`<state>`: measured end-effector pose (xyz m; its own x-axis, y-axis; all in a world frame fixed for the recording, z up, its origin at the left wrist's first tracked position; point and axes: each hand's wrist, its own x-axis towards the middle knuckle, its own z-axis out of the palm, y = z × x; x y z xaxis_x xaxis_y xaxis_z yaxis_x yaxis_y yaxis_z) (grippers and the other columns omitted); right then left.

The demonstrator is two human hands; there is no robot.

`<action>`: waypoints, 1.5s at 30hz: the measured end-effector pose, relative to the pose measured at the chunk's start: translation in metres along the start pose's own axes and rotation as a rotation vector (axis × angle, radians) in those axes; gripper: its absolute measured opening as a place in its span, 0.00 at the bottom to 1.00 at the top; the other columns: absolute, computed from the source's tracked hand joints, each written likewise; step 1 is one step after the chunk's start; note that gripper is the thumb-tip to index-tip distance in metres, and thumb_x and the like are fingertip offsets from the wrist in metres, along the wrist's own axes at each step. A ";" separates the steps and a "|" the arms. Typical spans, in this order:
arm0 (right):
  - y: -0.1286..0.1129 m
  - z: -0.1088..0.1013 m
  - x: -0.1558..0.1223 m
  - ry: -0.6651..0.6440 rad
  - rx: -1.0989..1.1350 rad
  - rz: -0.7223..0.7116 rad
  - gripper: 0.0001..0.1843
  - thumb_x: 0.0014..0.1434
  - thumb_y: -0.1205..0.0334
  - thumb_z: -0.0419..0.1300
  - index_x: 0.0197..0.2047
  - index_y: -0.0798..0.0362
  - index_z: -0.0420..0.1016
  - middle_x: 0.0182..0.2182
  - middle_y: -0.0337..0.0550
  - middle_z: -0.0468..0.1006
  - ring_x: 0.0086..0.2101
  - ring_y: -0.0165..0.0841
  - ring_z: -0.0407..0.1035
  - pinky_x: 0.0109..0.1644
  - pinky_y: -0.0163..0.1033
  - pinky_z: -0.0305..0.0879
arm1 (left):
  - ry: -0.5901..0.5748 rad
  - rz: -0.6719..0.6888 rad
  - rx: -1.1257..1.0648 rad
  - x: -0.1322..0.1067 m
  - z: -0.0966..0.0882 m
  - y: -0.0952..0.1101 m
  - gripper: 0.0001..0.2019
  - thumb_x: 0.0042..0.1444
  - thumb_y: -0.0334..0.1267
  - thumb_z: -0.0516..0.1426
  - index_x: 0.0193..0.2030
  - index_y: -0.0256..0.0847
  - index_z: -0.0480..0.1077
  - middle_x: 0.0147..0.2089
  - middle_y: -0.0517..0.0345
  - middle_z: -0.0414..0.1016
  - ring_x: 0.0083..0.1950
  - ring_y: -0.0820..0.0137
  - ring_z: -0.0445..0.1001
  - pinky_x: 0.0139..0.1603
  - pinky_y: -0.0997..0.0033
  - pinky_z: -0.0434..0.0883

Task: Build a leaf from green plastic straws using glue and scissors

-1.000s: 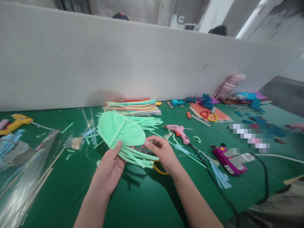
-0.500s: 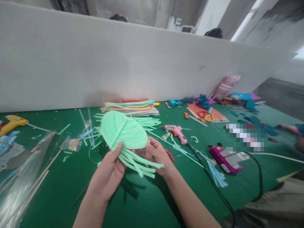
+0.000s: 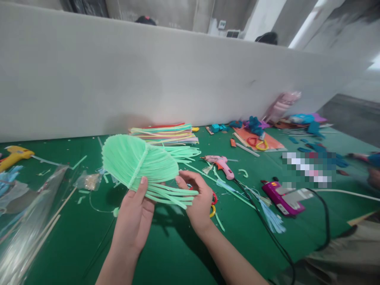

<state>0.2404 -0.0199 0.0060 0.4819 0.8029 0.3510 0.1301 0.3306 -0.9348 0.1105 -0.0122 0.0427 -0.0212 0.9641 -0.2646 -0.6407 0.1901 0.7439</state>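
A mint-green leaf-like piece made of pipe cleaners (image 3: pixel 124 158) is held up over the table, with a raised band across its middle and loose strands trailing at its lower right. My left hand (image 3: pixel 138 213) grips its lower edge, thumb on top near the band and fingers underneath. My right hand (image 3: pixel 198 198) is curled at the piece's right tip, thumb and fingertips pinching there; the exact contact is partly hidden. Loose strands cross in front of its fingers. Behind this hand, scissors (image 3: pixel 213 209) with red and yellow handles lie on the table, partly covered.
Pipe cleaners in many colours (image 3: pixel 166 132) are stacked by the white partition (image 3: pixel 190 79). To the right lie a pink glue gun (image 3: pixel 221 164) with a black cord and a purple device (image 3: pixel 282 200). A yellow glue gun (image 3: pixel 18 154) and plastic wrap (image 3: pixel 35 221) are left. Another person's hand (image 3: pixel 374 176) shows far right.
The green piece has moved left and turned, showing more of its broad left half. My right hand has shifted slightly, and more of the scissors shows behind it.
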 end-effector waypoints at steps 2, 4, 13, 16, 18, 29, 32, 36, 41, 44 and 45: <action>-0.002 0.002 0.000 -0.027 0.066 0.065 0.08 0.57 0.59 0.68 0.40 0.51 0.80 0.34 0.41 0.83 0.33 0.34 0.77 0.39 0.38 0.72 | 0.001 0.001 0.006 0.000 0.000 -0.001 0.13 0.60 0.37 0.62 0.51 0.39 0.77 0.52 0.50 0.82 0.52 0.64 0.80 0.60 0.63 0.73; -0.005 0.004 0.000 -0.058 0.176 0.155 0.10 0.55 0.58 0.69 0.40 0.51 0.81 0.34 0.42 0.84 0.35 0.36 0.78 0.41 0.40 0.74 | 0.001 0.002 0.010 0.000 0.002 -0.002 0.13 0.60 0.38 0.62 0.51 0.40 0.77 0.52 0.50 0.82 0.53 0.64 0.80 0.60 0.63 0.73; -0.007 0.007 -0.001 -0.073 0.430 0.412 0.15 0.50 0.56 0.73 0.39 0.53 0.79 0.34 0.44 0.85 0.33 0.38 0.79 0.42 0.43 0.75 | -0.065 -0.027 0.000 -0.004 0.006 -0.003 0.14 0.60 0.37 0.61 0.53 0.41 0.76 0.55 0.50 0.80 0.57 0.63 0.77 0.61 0.65 0.72; -0.006 0.006 0.000 -0.047 0.373 0.385 0.15 0.50 0.54 0.72 0.37 0.54 0.80 0.32 0.44 0.84 0.31 0.37 0.78 0.38 0.40 0.74 | -0.079 -0.048 -0.009 -0.005 0.007 -0.003 0.15 0.60 0.37 0.62 0.54 0.40 0.75 0.54 0.50 0.80 0.57 0.62 0.77 0.60 0.64 0.72; -0.007 0.005 0.000 -0.048 0.374 0.375 0.14 0.51 0.53 0.72 0.35 0.54 0.80 0.29 0.43 0.84 0.29 0.35 0.77 0.36 0.39 0.73 | -0.085 -0.065 -0.015 -0.006 0.007 -0.003 0.16 0.60 0.36 0.61 0.55 0.40 0.74 0.54 0.49 0.81 0.57 0.62 0.77 0.60 0.63 0.73; -0.008 0.006 -0.001 -0.142 0.521 0.408 0.25 0.46 0.59 0.75 0.46 0.49 0.73 0.39 0.42 0.83 0.39 0.37 0.78 0.45 0.41 0.74 | -0.048 -0.035 -0.045 -0.002 0.007 -0.002 0.15 0.63 0.34 0.58 0.55 0.38 0.74 0.54 0.48 0.80 0.55 0.61 0.78 0.59 0.62 0.74; -0.007 0.007 -0.004 -0.097 0.410 0.333 0.17 0.51 0.57 0.73 0.42 0.50 0.76 0.38 0.43 0.82 0.39 0.35 0.77 0.44 0.39 0.72 | -0.027 -0.016 -0.043 -0.001 0.006 -0.002 0.14 0.62 0.34 0.59 0.54 0.39 0.75 0.54 0.49 0.81 0.55 0.61 0.79 0.59 0.63 0.74; -0.007 0.006 -0.005 -0.047 0.310 0.343 0.14 0.53 0.52 0.71 0.38 0.53 0.79 0.29 0.42 0.81 0.30 0.33 0.74 0.35 0.37 0.71 | -0.030 -0.024 -0.034 -0.002 0.006 -0.003 0.14 0.62 0.34 0.60 0.53 0.39 0.76 0.54 0.49 0.81 0.54 0.62 0.79 0.59 0.64 0.74; -0.011 0.003 -0.003 -0.039 0.275 0.341 0.15 0.52 0.50 0.70 0.36 0.53 0.81 0.26 0.41 0.81 0.26 0.33 0.73 0.31 0.37 0.69 | -0.046 -0.037 -0.031 -0.003 0.008 -0.005 0.15 0.61 0.34 0.60 0.54 0.39 0.75 0.54 0.49 0.81 0.55 0.62 0.78 0.59 0.64 0.74; -0.013 0.002 -0.003 -0.030 0.252 0.328 0.14 0.53 0.51 0.70 0.36 0.53 0.81 0.26 0.41 0.81 0.27 0.34 0.73 0.32 0.38 0.70 | -0.054 -0.047 -0.031 -0.003 0.008 -0.004 0.14 0.62 0.33 0.59 0.54 0.39 0.75 0.54 0.48 0.80 0.55 0.62 0.78 0.59 0.64 0.74; -0.013 0.002 -0.003 -0.029 0.251 0.322 0.14 0.53 0.51 0.70 0.36 0.53 0.82 0.26 0.41 0.82 0.27 0.34 0.74 0.32 0.38 0.70 | -0.057 -0.050 -0.032 -0.003 0.009 -0.003 0.14 0.62 0.33 0.59 0.54 0.39 0.75 0.54 0.48 0.80 0.55 0.62 0.79 0.58 0.64 0.74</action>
<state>0.2354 -0.0256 0.0170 0.4385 0.8975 0.0474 -0.2409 0.1682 -0.9559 0.1194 -0.0142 0.0462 0.0542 0.9628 -0.2647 -0.6639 0.2328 0.7107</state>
